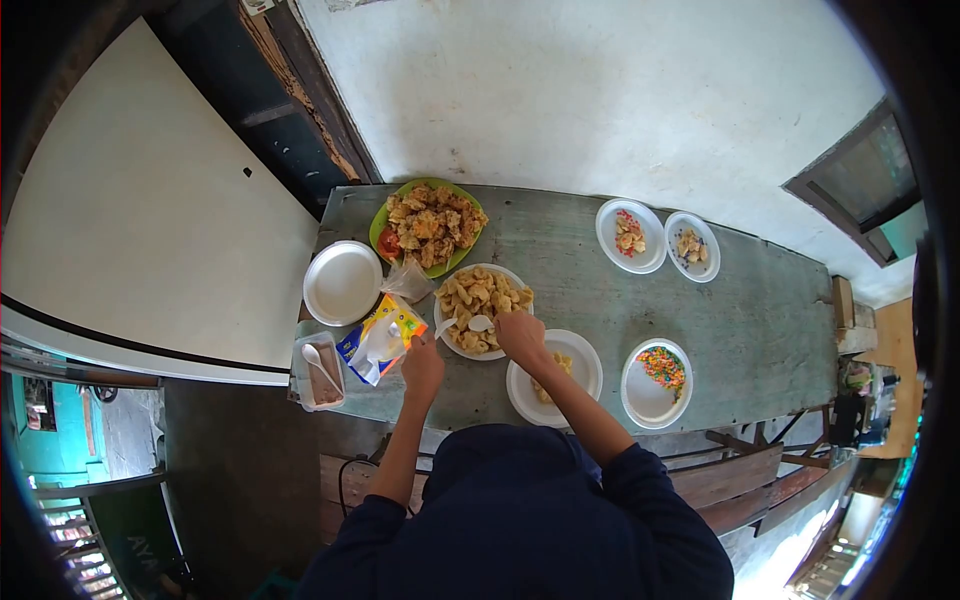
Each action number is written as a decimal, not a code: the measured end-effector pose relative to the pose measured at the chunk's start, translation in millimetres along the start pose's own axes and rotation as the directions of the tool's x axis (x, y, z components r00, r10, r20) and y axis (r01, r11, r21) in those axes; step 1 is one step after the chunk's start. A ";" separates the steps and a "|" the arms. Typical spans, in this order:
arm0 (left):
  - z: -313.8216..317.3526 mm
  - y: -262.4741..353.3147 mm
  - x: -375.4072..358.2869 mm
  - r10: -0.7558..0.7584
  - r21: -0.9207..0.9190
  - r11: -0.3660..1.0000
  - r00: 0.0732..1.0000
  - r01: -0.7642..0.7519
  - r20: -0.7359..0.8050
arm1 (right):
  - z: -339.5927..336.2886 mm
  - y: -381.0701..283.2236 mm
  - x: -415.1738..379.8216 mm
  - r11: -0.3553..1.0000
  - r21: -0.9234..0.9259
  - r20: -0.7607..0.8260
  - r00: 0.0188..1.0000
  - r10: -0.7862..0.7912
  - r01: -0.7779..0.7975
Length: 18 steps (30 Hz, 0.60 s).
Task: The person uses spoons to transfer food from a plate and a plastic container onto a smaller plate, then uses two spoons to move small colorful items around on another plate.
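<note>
A white plate [443, 341] in front of me is heaped with golden fried pieces [484, 292]. At its near left edge, my left hand [422, 364] is closed on a white plastic spoon [446, 326] that reaches over the rim. My right hand [522, 338], above the plate's right side, is closed on another white spoon [481, 323], whose bowl rests among the pieces. Under my right forearm lies a white plate [586, 377] with a few pale yellow pieces, partly hidden. Beside my left hand stands a tissue pack [382, 338] in blue, yellow and white.
A green plate [379, 224] of fried food and a white plate stack [342, 283] are at the left. A tub [318, 372] holds brown powder and a spoon. Rightward are two topped plates [631, 236] [692, 247] and a plate of colourful candies [662, 367]. A wall [600, 110] borders the table.
</note>
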<state>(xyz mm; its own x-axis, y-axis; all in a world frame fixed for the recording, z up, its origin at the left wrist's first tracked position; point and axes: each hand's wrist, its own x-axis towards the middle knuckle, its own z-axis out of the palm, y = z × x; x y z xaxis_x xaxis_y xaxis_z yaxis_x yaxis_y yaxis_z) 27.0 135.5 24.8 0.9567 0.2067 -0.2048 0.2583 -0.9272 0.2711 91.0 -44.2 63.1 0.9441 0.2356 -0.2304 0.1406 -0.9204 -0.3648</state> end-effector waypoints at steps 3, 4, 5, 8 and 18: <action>-1.4 2.0 -2.6 0.014 -0.014 1.000 1.000 -0.014 -0.006 | 0.8 -2.2 6.4 1.000 -0.008 0.044 0.999 0.002 -0.002; -2.6 3.2 -4.2 0.025 -0.025 0.999 1.000 -0.026 -0.008 | 2.3 -2.1 7.5 0.999 -0.032 0.093 0.996 0.007 -0.004; -3.1 4.5 -4.4 0.025 -0.024 0.999 1.000 -0.025 -0.008 | 2.8 -2.8 7.4 1.000 -0.031 0.094 0.996 0.007 -0.004; -2.3 5.6 -5.4 -0.002 -0.031 1.000 1.000 0.003 0.031 | 4.5 -5.9 5.0 1.000 -0.016 0.050 0.999 -0.010 0.011; -4.8 15.2 -2.3 -0.018 -0.092 0.996 1.000 0.018 0.011 | -0.1 -4.4 7.6 1.000 -0.026 0.065 0.998 -0.005 0.007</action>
<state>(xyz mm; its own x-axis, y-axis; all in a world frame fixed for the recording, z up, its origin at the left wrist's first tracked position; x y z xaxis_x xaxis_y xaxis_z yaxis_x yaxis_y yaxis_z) 29.4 122.4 33.9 0.9506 0.2195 -0.2195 0.2871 -0.8905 0.3528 97.5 -38.5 63.0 0.9220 0.2602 -0.2867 0.1550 -0.9266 -0.3425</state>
